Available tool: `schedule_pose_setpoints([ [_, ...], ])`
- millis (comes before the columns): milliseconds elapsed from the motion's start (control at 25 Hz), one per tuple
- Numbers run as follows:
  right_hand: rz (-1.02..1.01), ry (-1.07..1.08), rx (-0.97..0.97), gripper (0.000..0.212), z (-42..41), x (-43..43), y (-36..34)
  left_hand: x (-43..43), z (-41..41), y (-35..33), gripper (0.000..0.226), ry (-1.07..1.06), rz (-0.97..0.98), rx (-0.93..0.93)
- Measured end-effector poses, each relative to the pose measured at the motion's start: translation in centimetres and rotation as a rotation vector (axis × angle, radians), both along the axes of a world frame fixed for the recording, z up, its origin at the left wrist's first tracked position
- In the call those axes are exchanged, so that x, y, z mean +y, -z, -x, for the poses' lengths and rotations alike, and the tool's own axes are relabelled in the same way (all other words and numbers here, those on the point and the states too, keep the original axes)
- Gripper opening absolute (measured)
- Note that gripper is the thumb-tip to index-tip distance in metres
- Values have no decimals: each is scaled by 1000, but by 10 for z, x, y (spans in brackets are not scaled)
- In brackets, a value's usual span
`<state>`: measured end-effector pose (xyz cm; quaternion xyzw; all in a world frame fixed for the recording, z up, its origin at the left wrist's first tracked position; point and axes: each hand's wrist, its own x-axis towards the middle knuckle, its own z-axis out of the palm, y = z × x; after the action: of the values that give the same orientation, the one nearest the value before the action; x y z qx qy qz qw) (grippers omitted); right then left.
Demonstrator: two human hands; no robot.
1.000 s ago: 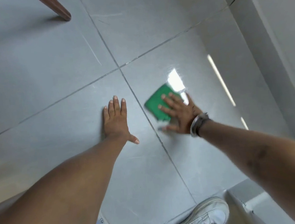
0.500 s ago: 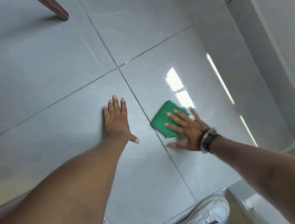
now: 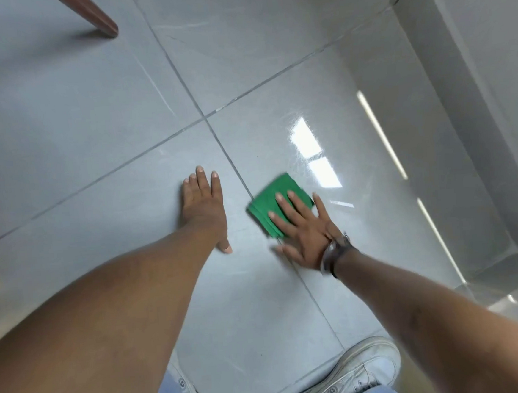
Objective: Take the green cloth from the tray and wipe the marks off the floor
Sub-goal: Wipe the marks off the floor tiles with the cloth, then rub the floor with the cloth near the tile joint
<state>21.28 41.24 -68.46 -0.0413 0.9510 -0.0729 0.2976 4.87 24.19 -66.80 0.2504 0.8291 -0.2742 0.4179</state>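
A folded green cloth (image 3: 269, 203) lies on the grey tiled floor (image 3: 271, 55), just right of a grout line. My right hand (image 3: 305, 234) presses flat on the cloth with fingers spread, covering its near half; a watch sits on that wrist. My left hand (image 3: 204, 210) rests flat on the neighbouring tile, palm down, holding nothing, about a hand's width left of the cloth. A thin pale streak (image 3: 156, 86) shows on the far-left tile. No tray is in view.
A brown wooden furniture leg (image 3: 96, 20) stands on the floor at the top left. A grey wall with its baseboard (image 3: 469, 124) runs along the right. My white shoes (image 3: 352, 372) are planted at the bottom edge. Window glare shines beside the cloth.
My right hand has slid the cloth toward me along the tile, then slightly left toward the grout line. My left hand has stayed planted in place.
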Motion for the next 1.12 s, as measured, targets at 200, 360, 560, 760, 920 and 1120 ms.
schedule_pose_setpoints([
  [200, -93, 224, 7, 78, -38, 43, -1, 4, 5, -5, 167, 67, 126, -45],
  [360, -118, 543, -7, 93, 82, 52, 17, 9, 1, -2, 168, 80, 153, -45],
  [560, -128, 79, -46, 89, 66, 0, 2, 4, 11, -16, 161, 102, 113, -67],
  [760, -258, -10, -71, 73, -46, -6, -14, -4, -6, -28, 128, 26, -51, -26],
  [920, -269, -129, 238, 39, -48, 0, -3, -19, -42, -36, 95, -7, -256, 5],
  [1120, 182, 716, -163, 12, 3, -6, -66, -14, -65, -84, 78, -483, -413, -93],
])
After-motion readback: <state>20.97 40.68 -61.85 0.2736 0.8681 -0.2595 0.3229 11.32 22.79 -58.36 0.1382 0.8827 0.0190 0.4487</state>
